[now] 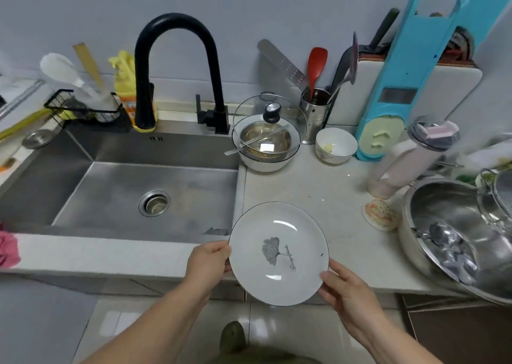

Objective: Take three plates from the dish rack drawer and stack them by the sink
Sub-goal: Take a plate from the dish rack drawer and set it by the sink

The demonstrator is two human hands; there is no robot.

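Plate (278, 253), gripped at nine o'clock by the left hand (207, 261) and four o'clock by the right hand (346, 291): lower it level onto the tabletop (318, 192) beside the sink (124, 186).

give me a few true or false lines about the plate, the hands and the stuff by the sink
1. Both hands hold the plate: the left hand and the right hand grip opposite edges. True.
2. The sink is full of dishes. False: no dishes lie in it.
3. A glass lid leans on the bowl behind the plate. True.
4. The faucet is white. False: it is black.
5. Plates are already stacked on the counter. False: none are.
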